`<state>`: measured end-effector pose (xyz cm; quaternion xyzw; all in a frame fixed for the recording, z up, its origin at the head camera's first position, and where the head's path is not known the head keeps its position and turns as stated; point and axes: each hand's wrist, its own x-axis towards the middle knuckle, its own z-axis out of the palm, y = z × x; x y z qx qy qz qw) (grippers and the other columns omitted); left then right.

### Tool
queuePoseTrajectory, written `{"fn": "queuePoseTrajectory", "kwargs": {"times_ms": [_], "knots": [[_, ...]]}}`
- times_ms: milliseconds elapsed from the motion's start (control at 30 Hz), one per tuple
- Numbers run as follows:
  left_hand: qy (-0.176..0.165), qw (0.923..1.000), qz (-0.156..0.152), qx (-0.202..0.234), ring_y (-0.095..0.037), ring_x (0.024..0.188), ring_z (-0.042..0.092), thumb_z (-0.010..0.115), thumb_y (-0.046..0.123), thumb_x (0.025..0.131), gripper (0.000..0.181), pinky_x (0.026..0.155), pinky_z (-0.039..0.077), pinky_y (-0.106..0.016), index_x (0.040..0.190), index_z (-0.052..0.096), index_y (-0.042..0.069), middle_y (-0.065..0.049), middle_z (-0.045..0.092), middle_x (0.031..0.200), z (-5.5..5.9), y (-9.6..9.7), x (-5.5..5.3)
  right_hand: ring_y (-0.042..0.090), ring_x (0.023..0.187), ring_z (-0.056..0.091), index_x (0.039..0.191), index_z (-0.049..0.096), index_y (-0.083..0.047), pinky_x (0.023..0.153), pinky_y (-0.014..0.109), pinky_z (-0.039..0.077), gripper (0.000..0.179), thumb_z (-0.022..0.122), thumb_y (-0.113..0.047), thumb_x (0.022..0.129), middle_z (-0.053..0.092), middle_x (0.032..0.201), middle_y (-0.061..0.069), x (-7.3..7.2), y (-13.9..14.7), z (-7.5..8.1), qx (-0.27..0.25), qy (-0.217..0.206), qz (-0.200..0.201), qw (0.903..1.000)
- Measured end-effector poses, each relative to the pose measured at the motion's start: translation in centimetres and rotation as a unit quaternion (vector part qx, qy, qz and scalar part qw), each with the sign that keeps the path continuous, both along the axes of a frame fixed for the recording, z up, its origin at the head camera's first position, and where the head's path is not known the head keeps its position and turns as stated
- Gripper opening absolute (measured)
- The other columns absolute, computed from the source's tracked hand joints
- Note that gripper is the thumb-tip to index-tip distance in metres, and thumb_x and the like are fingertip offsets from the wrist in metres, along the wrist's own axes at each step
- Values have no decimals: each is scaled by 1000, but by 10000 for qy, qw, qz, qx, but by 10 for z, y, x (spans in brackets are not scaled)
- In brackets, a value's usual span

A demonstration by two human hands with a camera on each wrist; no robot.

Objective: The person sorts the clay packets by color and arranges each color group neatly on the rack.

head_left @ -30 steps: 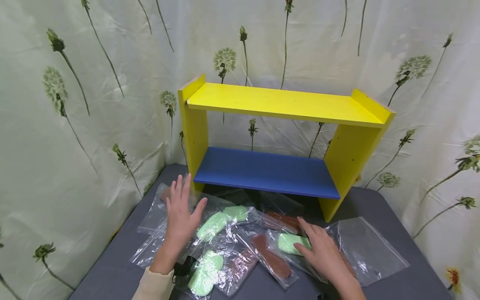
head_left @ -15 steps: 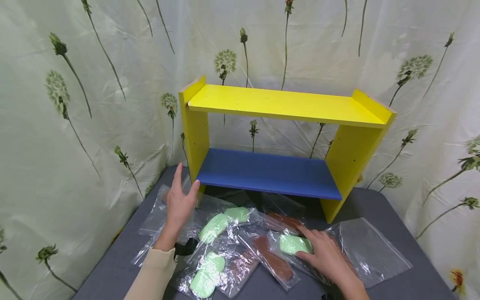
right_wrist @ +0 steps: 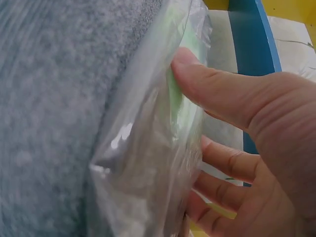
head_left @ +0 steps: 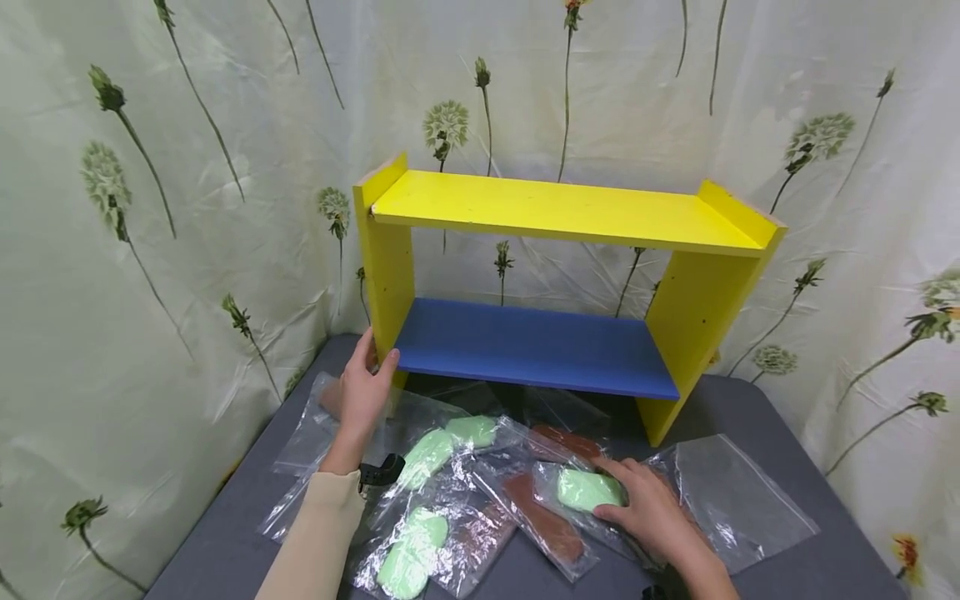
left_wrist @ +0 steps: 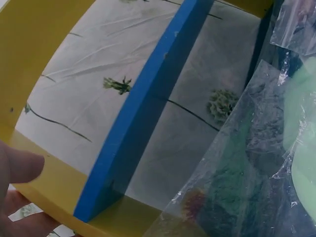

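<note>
A small shelf unit (head_left: 517, 342) stands at the back, with yellow sides, a yellow top board and a blue lower board. My left hand (head_left: 362, 392) grips the front edge of its left side panel near the blue board; in the left wrist view the thumb (left_wrist: 24, 167) lies on one side and the fingers on the other. My right hand (head_left: 648, 508) rests on a clear plastic bag (right_wrist: 148, 163) holding a mint-green slab (head_left: 588, 490). Its thumb (right_wrist: 192, 69) touches the bag by the green slab, and the spread fingers lie lightly on the plastic.
Several clear bags with green slabs (head_left: 412, 550) and brown strips (head_left: 551, 521) lie overlapping before the shelf, some reaching under it. A zip bag (head_left: 742, 500) lies flat at the right. The table (head_left: 225, 533) is dark grey, with a flower-print curtain (head_left: 210, 275) around it.
My left hand has gone from raised with spread fingers to gripping the shelf's left side panel. The right hand stays at the bag with the green slab, its thumb lowered slightly.
</note>
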<state>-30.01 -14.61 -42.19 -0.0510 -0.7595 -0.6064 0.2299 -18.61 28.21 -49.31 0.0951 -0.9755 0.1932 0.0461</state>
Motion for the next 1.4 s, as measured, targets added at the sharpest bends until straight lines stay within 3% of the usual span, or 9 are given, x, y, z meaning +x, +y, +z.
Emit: {"fn": "queuePoseTrajectory", "kwargs": {"times_ms": [167,300,567,767,933,1133,1333,1400], "knots": [[102,9997,214,-73,-32,128,55,67,15,98,56,98,49,-51,150,49,23,-11,58,141,-4,-2,-7,9,81,54,134,66,-27,69,36,45,71,93,-34,68,57,96,-9,-1,-3,2,-347,-155,-59,9993],[237,9995,207,-94,-35,124,58,69,12,97,53,96,50,-51,147,54,19,-14,61,136,-8,-6,-15,8,77,50,130,67,-29,67,33,44,66,92,-31,70,55,94,-12,-2,-5,3,-538,-68,-74,9985],[254,9994,230,33,-36,121,60,70,7,95,50,95,51,-48,143,58,14,-18,63,133,-10,-11,-20,8,89,65,120,73,-22,76,33,54,51,91,-22,73,72,105,-8,0,-4,7,-810,49,-21,9967],[259,9994,203,-61,-36,119,61,67,8,97,48,96,51,-47,143,58,13,-18,63,132,-12,-9,-21,3,71,55,107,75,-15,61,27,47,29,85,-20,80,65,85,-12,4,2,12,-883,-101,269,9957],[213,9992,285,-168,-36,119,62,67,8,97,48,96,51,-48,144,57,13,-18,63,132,-19,-9,-20,0,68,51,107,75,-17,59,26,45,25,83,-20,83,59,79,-16,8,6,14,-861,-125,547,9947],[98,9995,216,-194,-35,120,61,67,11,98,48,96,51,-48,145,56,15,-17,62,134,-20,-8,-19,2,60,43,97,69,-20,56,26,40,21,83,-15,82,46,68,-14,12,5,29,-855,194,598,9943],[134,9996,227,-110,-34,120,62,67,11,98,48,95,51,-47,145,56,16,-16,62,134,-20,-8,-19,3,61,46,99,67,-19,58,25,47,26,83,-9,82,42,66,-8,14,3,50,-985,605,590,9915],[140,9995,231,-130,-34,120,61,67,11,98,49,95,52,-47,145,56,16,-16,62,134,-21,-8,-20,3,61,47,90,62,-21,58,25,46,27,83,-8,81,40,66,-6,15,2,57,-959,754,598,9907]]}}
